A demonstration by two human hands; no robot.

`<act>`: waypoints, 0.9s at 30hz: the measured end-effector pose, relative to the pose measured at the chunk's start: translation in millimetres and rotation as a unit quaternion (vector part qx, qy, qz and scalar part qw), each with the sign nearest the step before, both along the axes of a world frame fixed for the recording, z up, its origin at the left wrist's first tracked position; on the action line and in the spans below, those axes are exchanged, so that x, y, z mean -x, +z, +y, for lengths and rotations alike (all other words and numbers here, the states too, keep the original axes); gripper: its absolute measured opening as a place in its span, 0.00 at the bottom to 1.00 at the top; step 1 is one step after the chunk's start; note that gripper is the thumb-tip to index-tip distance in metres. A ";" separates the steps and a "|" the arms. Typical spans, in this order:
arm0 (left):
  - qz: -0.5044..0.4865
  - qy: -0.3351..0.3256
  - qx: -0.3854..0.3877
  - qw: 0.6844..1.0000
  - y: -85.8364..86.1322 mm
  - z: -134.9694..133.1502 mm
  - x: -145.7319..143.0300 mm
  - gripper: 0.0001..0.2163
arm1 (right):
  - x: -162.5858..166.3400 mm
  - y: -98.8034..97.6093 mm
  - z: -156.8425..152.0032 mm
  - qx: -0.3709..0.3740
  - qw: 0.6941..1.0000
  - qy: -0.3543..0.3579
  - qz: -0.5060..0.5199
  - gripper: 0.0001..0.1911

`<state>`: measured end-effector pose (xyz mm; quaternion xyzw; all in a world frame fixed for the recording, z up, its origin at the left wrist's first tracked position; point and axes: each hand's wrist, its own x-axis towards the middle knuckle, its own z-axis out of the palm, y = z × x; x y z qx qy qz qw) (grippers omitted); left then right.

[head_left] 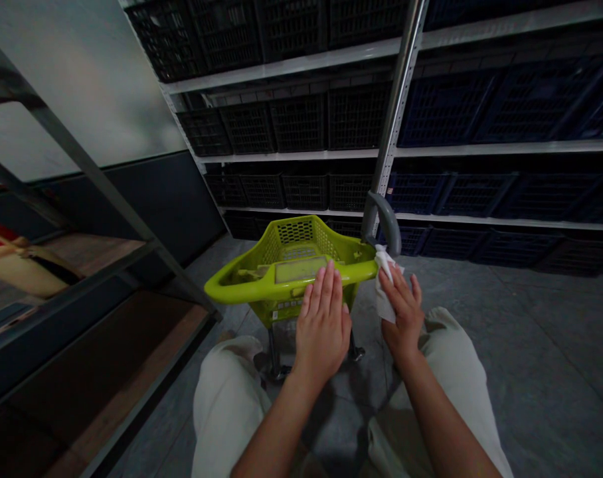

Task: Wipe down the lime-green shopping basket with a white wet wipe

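Observation:
A lime-green shopping cart with a perforated basket stands on the floor between my knees. Across its near side runs a thick green handle bar. My left hand lies flat on the middle of that bar, fingers stretched out, holding nothing. At the bar's right end my right hand presses a crumpled white cloth or tissue against the handle, fingers bent over it. Just behind the cloth rises a grey curved grip fixed to the cart.
Shelving with rows of black crates and blue crates stands in front. A metal rack with wooden boards is at left, bearing a red and cream item. Grey tile floor lies to the right.

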<state>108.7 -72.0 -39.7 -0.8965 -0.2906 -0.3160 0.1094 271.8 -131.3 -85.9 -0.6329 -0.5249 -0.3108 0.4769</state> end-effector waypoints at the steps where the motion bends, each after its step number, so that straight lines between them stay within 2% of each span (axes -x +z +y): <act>1: 0.000 0.000 0.000 1.000 -0.4 0.1 -0.4 0.28 | 4.6 1.1 1.2 0.010 1.000 0.004 -0.012 0.28; 5: -0.004 0.001 -0.004 1.000 -3.5 1.1 -1.5 0.28 | 26.9 9.2 4.0 0.085 0.990 0.065 -0.092 0.28; 7: -0.005 0.001 -0.004 1.000 -4.3 1.6 -1.2 0.28 | 27.5 11.6 2.3 0.105 0.986 0.083 -0.103 0.27; 9: -0.005 0.000 -0.002 1.000 -3.7 1.6 -0.6 0.28 | 18.6 10.8 -1.0 0.096 0.988 0.074 -0.092 0.27; 12: -0.005 -0.002 0.003 1.000 -1.6 0.8 -0.3 0.29 | 1.6 6.1 -5.0 0.047 0.998 0.019 -0.041 0.27; 15: -0.007 -0.004 0.009 1.000 -0.7 -0.2 -1.4 0.29 | 1.6 5.5 -4.5 0.022 1.000 -0.011 -0.006 0.28; 19: -0.008 -0.008 0.012 1.000 -2.6 0.1 -2.6 0.30 | 24.2 13.4 0.8 0.081 0.993 0.037 -0.077 0.30; 22: -0.009 -0.007 0.013 1.000 -3.5 1.1 -1.7 0.30 | 28.0 16.7 1.2 0.120 0.985 0.068 -0.100 0.30; 27: -0.007 -0.011 0.012 1.000 -1.3 0.7 -0.3 0.31 | 1.0 12.3 -5.4 0.060 0.997 0.009 -0.049 0.28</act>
